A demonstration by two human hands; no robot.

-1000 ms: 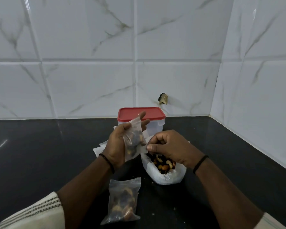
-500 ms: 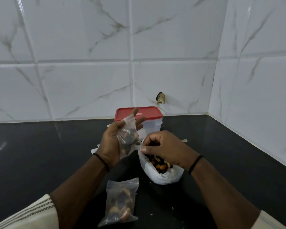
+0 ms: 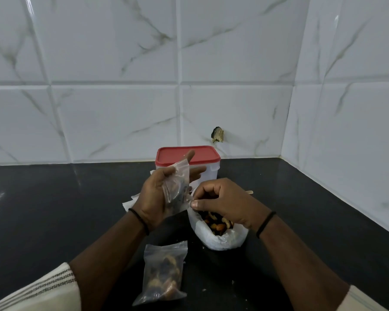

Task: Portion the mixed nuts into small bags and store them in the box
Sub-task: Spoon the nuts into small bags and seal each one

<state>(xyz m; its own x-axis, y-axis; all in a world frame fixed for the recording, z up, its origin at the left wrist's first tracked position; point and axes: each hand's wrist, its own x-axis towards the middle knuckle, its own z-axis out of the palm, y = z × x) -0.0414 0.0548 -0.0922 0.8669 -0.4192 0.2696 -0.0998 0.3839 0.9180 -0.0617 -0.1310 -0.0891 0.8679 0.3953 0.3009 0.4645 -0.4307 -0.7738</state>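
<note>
Hiding part of the red-lidded clear plastic box (image 3: 208,170) at the wall, the left hand (image 3: 157,198) gripped a small clear nut-filled bag (image 3: 176,189). Right hand (image 3: 225,202) pinched that bag's lower corner above the white open nut sack (image 3: 220,237). Second filled clear bag (image 3: 163,273) lay on the black counter (image 3: 54,209), nearest the camera.

We count two small clear bags with nuts in them: one (image 3: 176,187) up in the left hand (image 3: 157,194), the other (image 3: 163,272) lying near us on the black counter (image 3: 54,209). We see one bigger white bag (image 3: 220,239) of mixed nuts (image 3: 215,221), open, to the right. One box (image 3: 208,173) with one red lid (image 3: 188,155) stands at the far side. We see two hands, the right hand (image 3: 225,203) included, and two dark wristbands, one (image 3: 139,218) on the left wrist and one (image 3: 265,223) on the right.
</note>
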